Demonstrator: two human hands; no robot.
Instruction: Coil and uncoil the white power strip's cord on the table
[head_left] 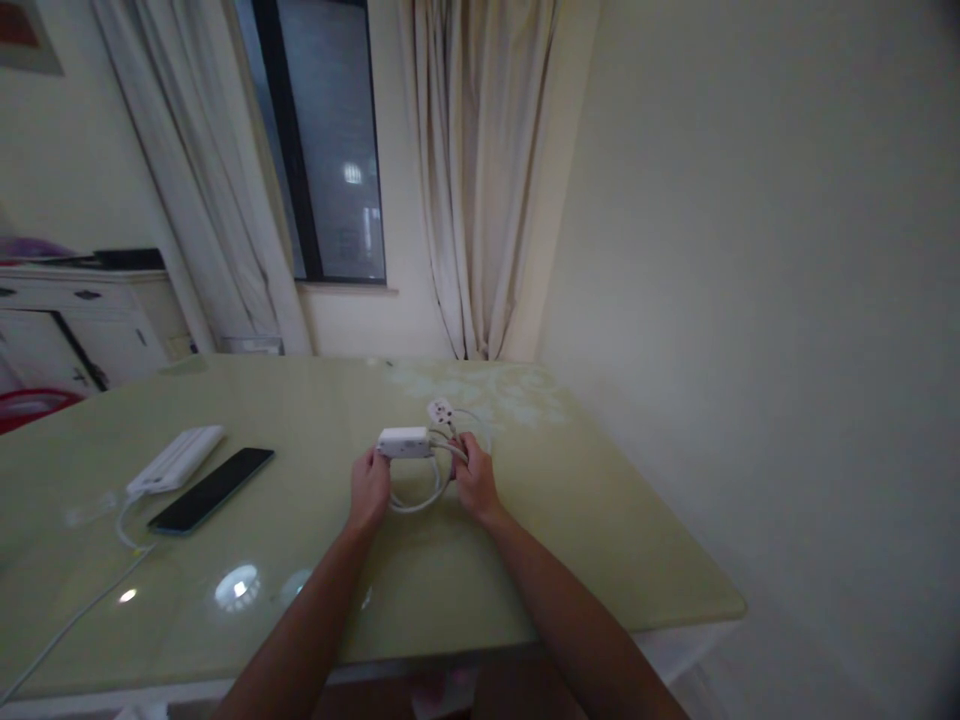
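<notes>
My left hand [370, 490] is closed on the left end of a small white power strip [405, 442], held just above the table. Loops of its white cable [420, 508] hang below and to the right of the strip. My right hand [475, 476] is closed around the bunched cable at the strip's right end. Just beyond that hand shows a white plug [440, 411] with dark marks on its face. A thin stretch of cable curves out behind my right fingers. Some of the fingers on both hands are hidden.
On the glossy green table [600, 540], a black phone [212, 491] lies at the left beside a white block-shaped device [177, 460] with a white cord [82, 612] running to the front edge. A wall [750, 300] borders the right side. Curtains [480, 180] and a cabinet [90, 320] stand behind.
</notes>
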